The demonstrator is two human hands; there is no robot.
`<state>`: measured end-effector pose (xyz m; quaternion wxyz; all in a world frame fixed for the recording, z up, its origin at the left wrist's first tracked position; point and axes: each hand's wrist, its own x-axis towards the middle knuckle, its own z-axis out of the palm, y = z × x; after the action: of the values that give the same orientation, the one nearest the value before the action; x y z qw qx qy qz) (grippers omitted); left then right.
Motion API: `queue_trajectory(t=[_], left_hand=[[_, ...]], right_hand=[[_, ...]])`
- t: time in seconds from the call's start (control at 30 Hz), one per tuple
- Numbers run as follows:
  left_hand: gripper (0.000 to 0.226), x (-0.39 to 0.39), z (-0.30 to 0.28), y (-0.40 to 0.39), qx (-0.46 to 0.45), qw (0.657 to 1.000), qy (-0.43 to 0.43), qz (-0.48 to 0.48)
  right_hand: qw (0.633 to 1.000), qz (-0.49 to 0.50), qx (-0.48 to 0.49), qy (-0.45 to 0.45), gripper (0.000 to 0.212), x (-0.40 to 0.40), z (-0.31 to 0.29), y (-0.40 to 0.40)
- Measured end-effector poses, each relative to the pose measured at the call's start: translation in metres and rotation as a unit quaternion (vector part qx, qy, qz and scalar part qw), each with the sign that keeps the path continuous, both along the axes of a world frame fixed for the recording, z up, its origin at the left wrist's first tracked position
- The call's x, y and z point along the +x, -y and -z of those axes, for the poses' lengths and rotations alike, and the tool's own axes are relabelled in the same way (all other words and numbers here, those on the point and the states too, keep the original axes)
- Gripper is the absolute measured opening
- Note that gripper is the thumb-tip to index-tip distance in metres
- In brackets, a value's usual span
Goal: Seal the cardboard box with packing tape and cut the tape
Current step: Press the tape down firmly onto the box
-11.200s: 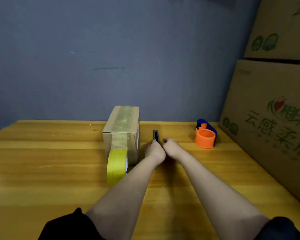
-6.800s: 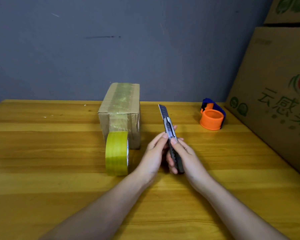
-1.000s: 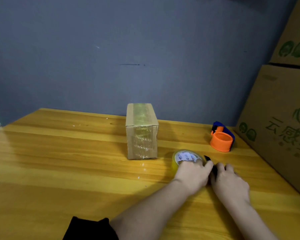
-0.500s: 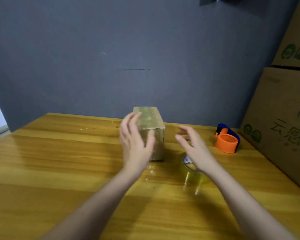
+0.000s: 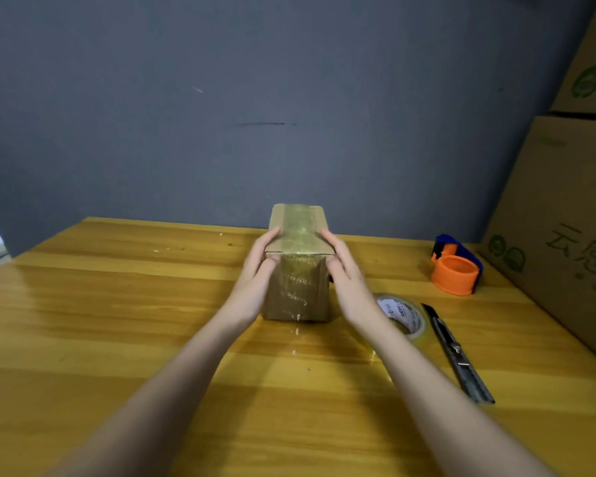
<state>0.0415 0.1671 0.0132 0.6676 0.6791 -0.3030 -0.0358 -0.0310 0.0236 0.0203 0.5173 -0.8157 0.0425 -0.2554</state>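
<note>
On table point(image 5: 117, 339): taped box point(image 5: 298, 263) shut; left hand point(image 5: 255, 284), right hand point(image 5: 344, 280) fingers straight, flanking it.

We see two bare forearms reaching in from the bottom edge, with no sleeve cloth over them in this view. Our left hand point(image 5: 255, 284) and right hand point(image 5: 346, 282) are bare too, without gloves. We make out no rings, watch or bands on fingers or wrists, and the nails look short and plain.
</note>
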Motion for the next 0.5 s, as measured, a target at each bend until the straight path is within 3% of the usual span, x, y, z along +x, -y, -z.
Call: queue_trajectory(t=[0.1, 0.2, 0.37, 0.5], left_hand=[[0.042, 0.003, 0.003, -0.003, 0.018, 0.999, 0.04, -0.021], [0.038, 0.002, 0.01, -0.002, 0.021, 0.995, 0.08, -0.064], [0.036, 0.005, 0.02, 0.001, 0.01, 0.99, 0.116, -0.08], [0.035, 0.002, 0.02, 0.007, -0.015, 0.989, 0.114, -0.09]], right_hand=[[0.997, 0.007, -0.082, 0.011, 0.046, -0.012, 0.005, 0.002], [0.996, -0.001, -0.09, 0.029, 0.047, -0.015, 0.01, 0.004], [0.961, 0.175, -0.125, 0.173, 0.026, -0.026, 0.024, -0.009], [0.96, 0.192, -0.148, 0.143, 0.021, -0.026, 0.031, -0.022]])
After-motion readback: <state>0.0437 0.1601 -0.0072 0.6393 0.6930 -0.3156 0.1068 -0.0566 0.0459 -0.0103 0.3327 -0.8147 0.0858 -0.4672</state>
